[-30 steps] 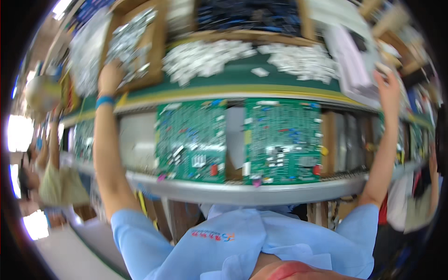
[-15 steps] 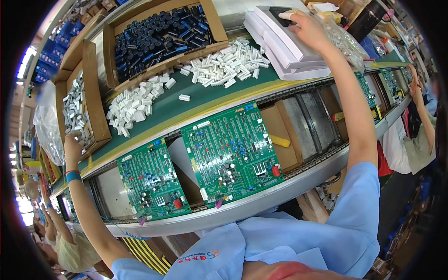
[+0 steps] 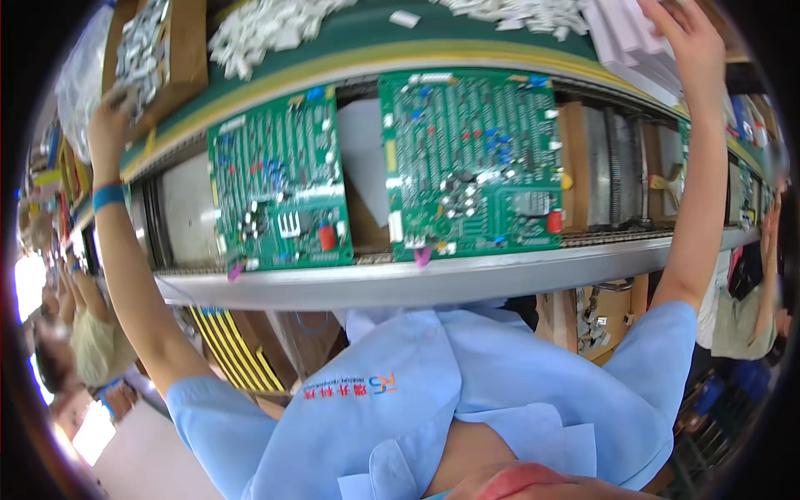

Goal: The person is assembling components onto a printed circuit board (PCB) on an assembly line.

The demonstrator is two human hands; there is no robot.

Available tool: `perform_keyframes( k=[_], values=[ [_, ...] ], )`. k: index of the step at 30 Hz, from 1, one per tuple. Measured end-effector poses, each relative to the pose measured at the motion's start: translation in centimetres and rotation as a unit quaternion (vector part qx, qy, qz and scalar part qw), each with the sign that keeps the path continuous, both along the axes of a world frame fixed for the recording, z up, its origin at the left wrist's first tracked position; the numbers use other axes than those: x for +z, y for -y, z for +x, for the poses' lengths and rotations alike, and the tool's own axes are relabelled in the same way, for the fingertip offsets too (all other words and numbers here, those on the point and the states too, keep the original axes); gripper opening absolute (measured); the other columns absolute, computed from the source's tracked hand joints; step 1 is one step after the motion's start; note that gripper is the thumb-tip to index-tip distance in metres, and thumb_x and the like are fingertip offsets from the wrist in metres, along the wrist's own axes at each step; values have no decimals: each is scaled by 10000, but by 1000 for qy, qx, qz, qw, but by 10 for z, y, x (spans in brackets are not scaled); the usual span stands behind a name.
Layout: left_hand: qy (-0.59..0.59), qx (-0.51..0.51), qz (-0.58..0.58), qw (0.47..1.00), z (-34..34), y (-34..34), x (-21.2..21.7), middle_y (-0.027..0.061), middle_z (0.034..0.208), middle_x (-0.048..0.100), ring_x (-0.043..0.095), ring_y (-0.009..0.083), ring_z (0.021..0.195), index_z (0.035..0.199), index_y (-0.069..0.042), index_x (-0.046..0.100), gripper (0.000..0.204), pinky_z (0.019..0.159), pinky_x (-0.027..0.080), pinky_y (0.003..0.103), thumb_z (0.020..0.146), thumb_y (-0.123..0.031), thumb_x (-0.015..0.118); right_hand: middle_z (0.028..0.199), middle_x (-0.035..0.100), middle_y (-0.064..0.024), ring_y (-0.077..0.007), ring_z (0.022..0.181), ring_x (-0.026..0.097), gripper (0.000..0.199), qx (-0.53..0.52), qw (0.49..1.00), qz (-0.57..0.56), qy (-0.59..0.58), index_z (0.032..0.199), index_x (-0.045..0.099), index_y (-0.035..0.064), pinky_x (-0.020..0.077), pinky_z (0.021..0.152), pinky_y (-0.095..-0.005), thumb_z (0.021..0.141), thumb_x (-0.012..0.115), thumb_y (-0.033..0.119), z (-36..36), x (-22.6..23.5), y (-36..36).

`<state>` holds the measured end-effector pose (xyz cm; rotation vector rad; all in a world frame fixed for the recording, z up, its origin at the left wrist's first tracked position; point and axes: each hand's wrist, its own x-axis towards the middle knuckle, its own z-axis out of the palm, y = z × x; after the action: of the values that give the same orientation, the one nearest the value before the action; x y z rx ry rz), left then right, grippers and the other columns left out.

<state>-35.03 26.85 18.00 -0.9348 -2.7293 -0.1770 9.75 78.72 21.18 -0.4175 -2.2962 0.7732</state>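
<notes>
My left hand (image 3: 110, 125) is at the near end of a cardboard box (image 3: 181, 62) of small silver metal parts (image 3: 142, 52). Blur smears its fingertips, so I cannot tell whether they pinch a part. A blue band (image 3: 108, 196) circles that wrist. At the upper right, my right hand (image 3: 698, 42) is beside a stack of white flat boxes (image 3: 629, 46), its fingers apart and partly cut off by the picture's edge. I see nothing held in it. Between my arms, a green circuit board (image 3: 279, 179) and another circuit board (image 3: 475, 158) lie on the conveyor rails, neither hand touching them.
Loose white connectors (image 3: 267, 33) are heaped on the green bench strip (image 3: 367, 33) behind the rails. A metal rail (image 3: 400, 279) runs along the front. Other people sit along the line, one at the left (image 3: 92, 333) and one at the right (image 3: 746, 308).
The view has tipped down toward my body, so boards and parts sit higher in the picture. My right hand has come off the black object on the white boxes. My left stays at the metal parts.
</notes>
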Motion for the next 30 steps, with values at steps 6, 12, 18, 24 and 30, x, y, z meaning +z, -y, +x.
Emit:
perform_keyframes(
  k=[6,12,18,24,30],
  values=[
    [26,54,62,996,59,-1,21,131,886,722,683,201,784,1157,-105,697,393,745,511,323,905,-390,596,1014,657,-70,-119,796,578,349,284,954,28,93,1110,675,49,457,623,-228,771,698,-30,11,-31,152],
    [112,-63,184,974,199,-58,26,66,1009,722,650,95,933,1188,-76,688,321,810,506,222,903,-223,690,988,662,-85,-230,689,630,365,299,934,109,160,1074,682,69,497,580,-295,721,741,-4,18,-60,200],
    [284,-97,253,920,262,-55,20,39,1071,699,639,91,941,1178,-26,674,287,852,508,223,896,-79,683,890,603,-34,-207,692,634,244,276,929,189,160,990,675,66,482,520,-332,754,720,107,20,-71,210],
    [338,-140,178,913,306,-82,23,-10,970,707,596,31,736,1133,-32,690,279,678,467,195,855,-47,706,931,658,-33,-214,697,634,330,270,926,201,172,1042,694,91,502,566,-324,718,740,52,25,-70,212],
    [317,-234,160,905,326,-112,1,20,876,683,578,64,657,1020,-43,702,225,600,452,220,798,-28,734,960,674,-55,-218,736,647,348,294,911,232,174,1062,691,75,519,590,-318,722,760,97,25,-74,203]
  ],
)
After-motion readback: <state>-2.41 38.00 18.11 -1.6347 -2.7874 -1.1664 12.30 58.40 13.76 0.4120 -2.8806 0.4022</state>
